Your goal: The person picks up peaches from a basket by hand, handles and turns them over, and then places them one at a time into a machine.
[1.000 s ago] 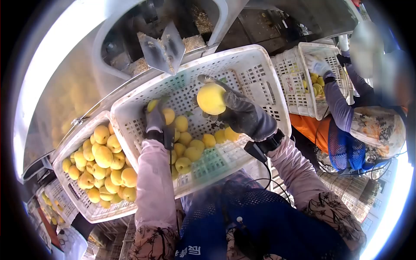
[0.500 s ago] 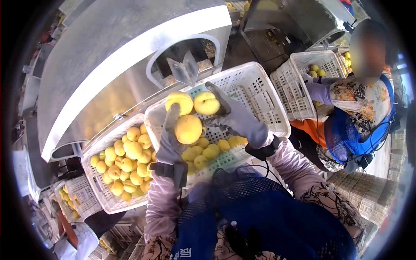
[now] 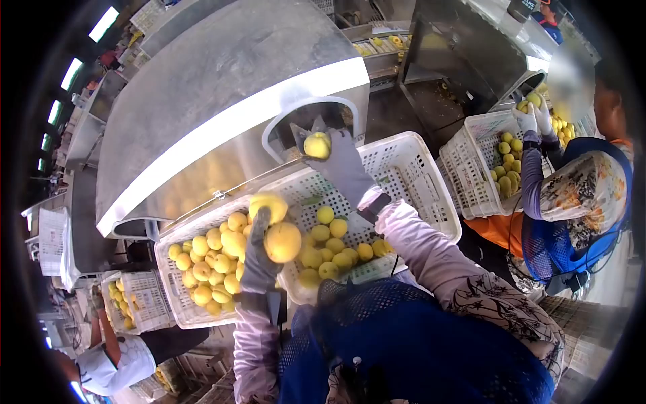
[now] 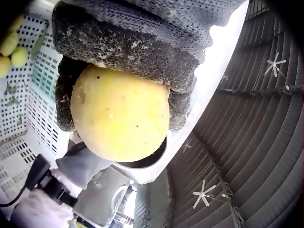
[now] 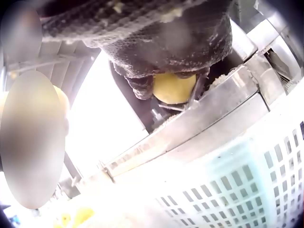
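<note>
My gloved left hand holds two yellow peaches over the crates, a rounder peach and a creased peach. In the left wrist view, dark glove fingers curl round one large peach. My gloved right hand reaches forward and grips another peach at the machine's arched opening. That peach sits against the V-shaped metal plates. From the right wrist, the peach shows below the glove, close over the metal ledge.
A white crate holding several peaches stands below my hands, beside a fuller crate on the left. The curved metal machine housing rises in front. To the right, another person works at a separate crate.
My right hand has carried its peach from over the crate forward to the machine opening. The left hand, first low in the crate, has come up with two peaches. The head view has shifted.
</note>
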Action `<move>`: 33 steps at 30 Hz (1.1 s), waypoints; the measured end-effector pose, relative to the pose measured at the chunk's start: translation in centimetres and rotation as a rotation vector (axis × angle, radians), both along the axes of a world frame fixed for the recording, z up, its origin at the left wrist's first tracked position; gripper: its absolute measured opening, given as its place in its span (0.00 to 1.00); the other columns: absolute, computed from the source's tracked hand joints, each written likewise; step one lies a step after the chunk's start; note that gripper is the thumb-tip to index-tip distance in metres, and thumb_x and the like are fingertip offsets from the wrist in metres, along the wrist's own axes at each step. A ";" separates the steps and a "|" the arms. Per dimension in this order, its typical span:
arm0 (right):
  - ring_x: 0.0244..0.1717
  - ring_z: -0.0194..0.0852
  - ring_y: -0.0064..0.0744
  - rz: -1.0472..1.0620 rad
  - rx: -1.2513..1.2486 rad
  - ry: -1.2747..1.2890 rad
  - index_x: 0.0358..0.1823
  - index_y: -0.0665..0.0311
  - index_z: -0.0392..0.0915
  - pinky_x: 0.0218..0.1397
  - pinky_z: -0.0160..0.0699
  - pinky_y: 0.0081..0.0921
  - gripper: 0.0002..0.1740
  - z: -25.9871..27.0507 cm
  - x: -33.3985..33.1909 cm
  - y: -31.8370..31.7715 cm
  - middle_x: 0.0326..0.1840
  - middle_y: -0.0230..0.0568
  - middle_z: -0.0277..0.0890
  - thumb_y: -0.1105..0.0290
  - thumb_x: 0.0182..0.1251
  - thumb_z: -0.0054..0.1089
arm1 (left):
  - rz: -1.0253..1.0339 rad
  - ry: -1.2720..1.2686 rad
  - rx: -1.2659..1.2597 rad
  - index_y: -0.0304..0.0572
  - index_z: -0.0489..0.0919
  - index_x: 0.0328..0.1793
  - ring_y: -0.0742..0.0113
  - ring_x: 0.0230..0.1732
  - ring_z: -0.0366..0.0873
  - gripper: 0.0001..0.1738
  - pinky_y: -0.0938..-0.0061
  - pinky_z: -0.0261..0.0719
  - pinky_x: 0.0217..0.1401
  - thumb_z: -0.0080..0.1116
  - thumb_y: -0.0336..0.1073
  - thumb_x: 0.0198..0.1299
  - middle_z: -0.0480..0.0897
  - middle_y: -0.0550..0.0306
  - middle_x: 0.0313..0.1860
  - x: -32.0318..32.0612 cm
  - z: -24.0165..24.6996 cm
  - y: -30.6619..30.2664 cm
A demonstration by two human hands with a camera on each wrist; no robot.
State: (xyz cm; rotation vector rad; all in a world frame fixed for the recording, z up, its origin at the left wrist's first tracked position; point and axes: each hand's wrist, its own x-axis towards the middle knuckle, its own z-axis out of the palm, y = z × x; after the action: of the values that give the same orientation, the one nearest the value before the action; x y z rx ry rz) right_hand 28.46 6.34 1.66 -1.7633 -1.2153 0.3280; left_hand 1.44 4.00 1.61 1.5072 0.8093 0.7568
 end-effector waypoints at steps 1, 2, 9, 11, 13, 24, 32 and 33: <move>0.61 0.77 0.61 0.000 0.006 0.008 0.64 0.71 0.72 0.63 0.78 0.48 0.42 0.1 -0.3 0.8 0.62 0.60 0.73 0.55 0.55 0.85 | 0.027 -0.064 -0.280 0.40 0.69 0.75 0.47 0.48 0.90 0.36 0.59 0.94 0.47 0.57 0.61 0.75 0.85 0.32 0.60 -0.6 1.1 -0.9; 0.61 0.77 0.62 -0.022 -0.034 0.010 0.64 0.71 0.72 0.63 0.78 0.49 0.43 0.4 -0.6 1.6 0.62 0.61 0.73 0.55 0.54 0.85 | 0.092 -0.213 -0.520 0.40 0.69 0.75 0.46 0.45 0.90 0.37 0.58 0.94 0.44 0.58 0.62 0.74 0.85 0.32 0.59 -0.9 2.4 -1.9; 0.65 0.77 0.65 -0.010 -0.072 -0.006 0.69 0.72 0.70 0.62 0.81 0.52 0.49 4.7 0.5 5.7 0.68 0.67 0.71 0.52 0.53 0.85 | 0.125 -0.405 -0.817 0.35 0.74 0.73 0.56 0.60 0.84 0.29 0.63 0.88 0.62 0.60 0.48 0.77 0.84 0.46 0.62 -1.9 3.4 -3.8; 0.65 0.79 0.59 0.223 -0.142 0.377 0.69 0.73 0.68 0.58 0.86 0.45 0.45 8.8 1.1 2.2 0.70 0.65 0.71 0.58 0.57 0.83 | -0.118 0.209 0.205 0.33 0.72 0.74 0.60 0.57 0.87 0.26 0.66 0.90 0.58 0.55 0.45 0.80 0.85 0.44 0.60 -3.6 -0.1 -2.1; 0.64 0.80 0.50 0.144 0.055 0.192 0.73 0.75 0.65 0.56 0.89 0.38 0.44 5.5 0.5 0.9 0.70 0.60 0.73 0.64 0.61 0.80 | 0.011 -0.263 -0.658 0.33 0.72 0.75 0.62 0.59 0.85 0.26 0.68 0.88 0.60 0.58 0.39 0.78 0.83 0.49 0.62 -1.1 3.0 -0.6; 0.68 0.80 0.45 0.526 -0.149 0.328 0.75 0.68 0.71 0.73 0.77 0.35 0.38 6.5 -2.9 -7.7 0.68 0.49 0.80 0.66 0.64 0.76 | -0.276 -0.105 -0.330 0.36 0.70 0.80 0.67 0.60 0.84 0.39 0.72 0.87 0.58 0.71 0.23 0.61 0.83 0.52 0.63 4.5 5.4 2.8; 0.66 0.78 0.59 0.129 0.129 0.177 0.69 0.67 0.73 0.66 0.79 0.45 0.39 2.5 -1.1 -1.9 0.64 0.62 0.77 0.57 0.60 0.80 | -0.074 -0.193 -0.478 0.37 0.62 0.86 0.57 0.53 0.86 0.47 0.65 0.88 0.61 0.70 0.21 0.62 0.84 0.48 0.50 5.0 4.3 4.3; 0.64 0.78 0.61 0.040 0.189 0.103 0.68 0.67 0.73 0.64 0.80 0.47 0.39 1.6 -0.7 -0.7 0.63 0.62 0.77 0.56 0.61 0.80 | -0.073 -0.190 -0.475 0.37 0.62 0.86 0.57 0.53 0.86 0.47 0.65 0.88 0.61 0.70 0.21 0.62 0.84 0.48 0.50 4.3 4.1 3.5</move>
State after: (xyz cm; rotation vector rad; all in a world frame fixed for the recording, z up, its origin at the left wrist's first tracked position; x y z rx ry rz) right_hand 27.72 5.67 3.21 -1.5438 -1.1693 0.3132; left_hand 5.79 7.53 5.72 1.0177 0.7238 0.5912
